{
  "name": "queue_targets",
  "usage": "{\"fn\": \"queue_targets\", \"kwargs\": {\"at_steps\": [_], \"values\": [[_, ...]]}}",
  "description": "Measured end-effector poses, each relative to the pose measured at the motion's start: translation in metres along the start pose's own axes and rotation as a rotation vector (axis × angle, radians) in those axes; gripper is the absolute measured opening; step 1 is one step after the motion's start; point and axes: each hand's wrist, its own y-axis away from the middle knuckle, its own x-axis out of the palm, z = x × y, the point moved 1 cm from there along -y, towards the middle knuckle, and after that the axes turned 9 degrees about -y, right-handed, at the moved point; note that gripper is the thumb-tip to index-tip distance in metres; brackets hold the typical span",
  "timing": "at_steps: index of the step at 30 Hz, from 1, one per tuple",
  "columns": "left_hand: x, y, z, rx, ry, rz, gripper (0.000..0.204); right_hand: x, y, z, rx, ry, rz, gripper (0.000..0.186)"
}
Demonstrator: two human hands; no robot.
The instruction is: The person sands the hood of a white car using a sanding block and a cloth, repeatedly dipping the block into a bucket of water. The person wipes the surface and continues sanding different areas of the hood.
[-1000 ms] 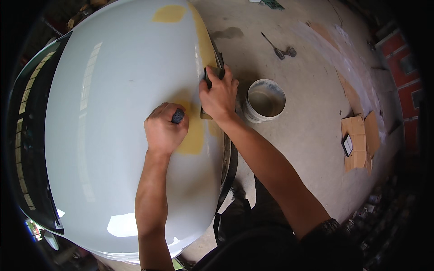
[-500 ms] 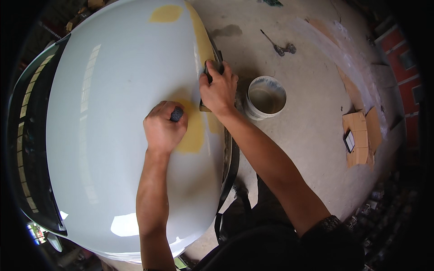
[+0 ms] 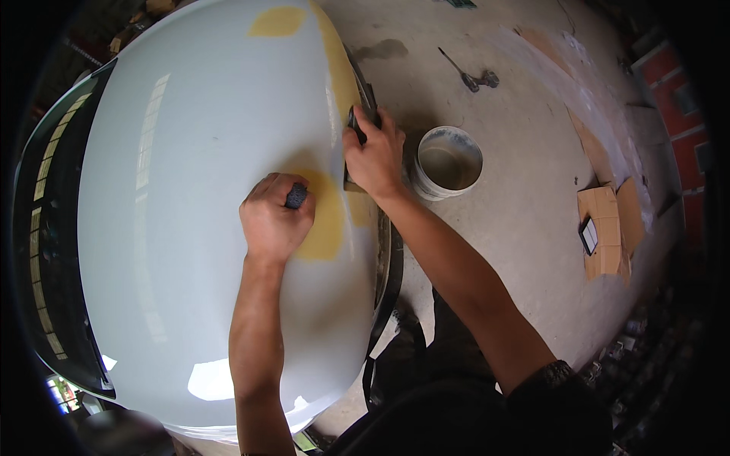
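A white car hood (image 3: 182,251) carries dull yellow filler patches. My left hand (image 3: 274,224) is closed around a dark grey sponge (image 3: 296,195), held over the hood at the left side of the near yellow patch (image 3: 323,228). My right hand (image 3: 376,161) grips a dark sanding block (image 3: 366,129) from above, fingers and thumb on its two sides. The block lies along the hood's front edge, next to the yellow strip (image 3: 334,53). Most of its underside is hidden.
A white bucket (image 3: 480,163) with murky liquid stands on the floor right of my right hand. Farther off lie a dark power tool with a long shaft (image 3: 471,80), a cardboard box (image 3: 601,247) and plastic sheeting (image 3: 585,99). The dark windshield (image 3: 57,228) borders the hood at left.
My right hand and the block have shifted slightly right and toward me, to the hood's edge. The left hand with the sponge has stayed nearly in place.
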Motion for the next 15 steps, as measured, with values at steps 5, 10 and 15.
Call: {"fn": "queue_targets", "kwargs": {"at_steps": [5,10,15], "values": [[0.001,0.0,0.001,0.005,0.015,-0.021,0.011,-0.038,0.065,0.0,-0.022,-0.107,0.054,0.045],[0.002,-0.001,0.002,0.009,0.008,-0.008,0.012,0.002,-0.007,0.0,0.098,-0.072,0.061,0.043],[0.002,0.0,0.003,0.019,-0.012,-0.016,0.012,0.021,0.013,-0.034,-0.065,0.053,0.025,0.048]]}}
